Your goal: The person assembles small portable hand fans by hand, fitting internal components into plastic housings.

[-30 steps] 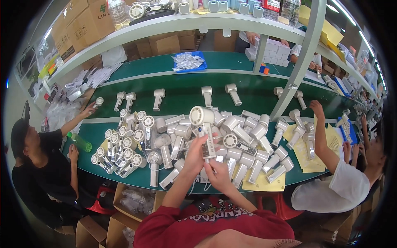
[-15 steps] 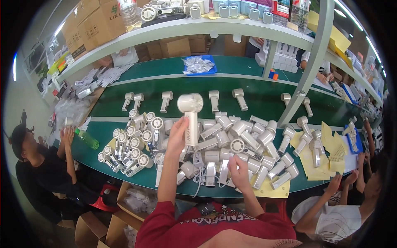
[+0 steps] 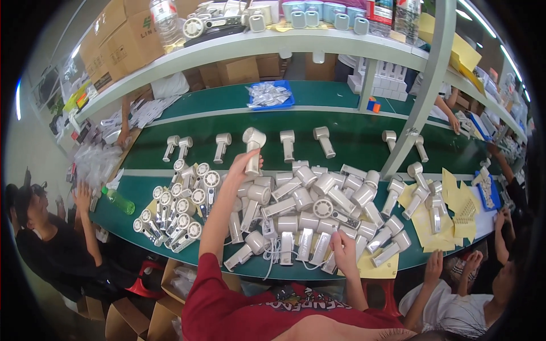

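Observation:
My left hand grips a white handheld fan by its handle. It reaches over the far side of the pile, level with a spaced row of similar fans on the green surface behind. My right hand is closed at the near edge of the pile. Whatever its fingers hold is too small to make out. Between and beyond my hands lies a heap of white fans. A white cable runs among the nearest ones. Left of the heap, several fans lie with round grilles up.
A shelf with bottles and cases spans the far side, its metal post coming down at right. A blue tray of small bags stands at the back. A green bottle lies left. Co-workers sit on both sides.
My left hand has carried the fan forward and slightly left, away from over the pile to the far row. My right hand has shifted a little right and nearer, still closed.

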Demonstrator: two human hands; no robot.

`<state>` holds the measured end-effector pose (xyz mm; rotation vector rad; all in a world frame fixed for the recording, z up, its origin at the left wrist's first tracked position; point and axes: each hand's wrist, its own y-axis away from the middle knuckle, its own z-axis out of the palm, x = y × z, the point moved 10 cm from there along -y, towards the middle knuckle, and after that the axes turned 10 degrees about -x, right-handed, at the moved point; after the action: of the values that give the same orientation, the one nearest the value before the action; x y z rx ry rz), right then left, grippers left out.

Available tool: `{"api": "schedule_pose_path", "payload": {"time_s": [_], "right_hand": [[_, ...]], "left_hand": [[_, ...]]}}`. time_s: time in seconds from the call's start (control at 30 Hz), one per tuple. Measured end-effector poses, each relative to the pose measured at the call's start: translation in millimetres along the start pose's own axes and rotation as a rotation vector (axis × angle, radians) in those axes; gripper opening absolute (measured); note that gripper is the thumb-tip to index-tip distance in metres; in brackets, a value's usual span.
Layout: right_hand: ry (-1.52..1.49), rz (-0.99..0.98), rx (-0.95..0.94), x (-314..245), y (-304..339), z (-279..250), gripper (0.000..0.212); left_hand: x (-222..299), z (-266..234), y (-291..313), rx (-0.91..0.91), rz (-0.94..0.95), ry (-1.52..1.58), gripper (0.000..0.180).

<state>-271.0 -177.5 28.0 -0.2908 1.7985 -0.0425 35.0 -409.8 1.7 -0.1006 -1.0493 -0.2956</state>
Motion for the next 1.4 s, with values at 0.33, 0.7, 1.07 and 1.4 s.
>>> {"api": "schedule_pose_path", "payload": {"time_s": [0.33, 0.7, 1.07, 1.4], "right_hand": [[0.021, 0.056, 0.245, 11.4, 39.2, -53.6, 0.035], [0.030, 0.050, 0.289, 8.5, 32.0, -75.3, 0.032], [-0.023, -0.222, 0.098, -51.2, -25.2, -19.9, 0.024], [0.135, -0.533, 0.156, -131.4, -48.0, 54.5, 0.023]], "left_hand": [[-2.0, -146.8, -118.4, 0.358, 0.055, -0.747, 0.040], [-43.5, -23.2, -166.2, 0.250, -0.317, -1.540, 0.074], [9.3, 154.0, -35.6, -0.234, 0.033, 0.245, 0.030], [20.9, 215.0, 109.9, -0.056, 0.244, 0.387, 0.017]]}}
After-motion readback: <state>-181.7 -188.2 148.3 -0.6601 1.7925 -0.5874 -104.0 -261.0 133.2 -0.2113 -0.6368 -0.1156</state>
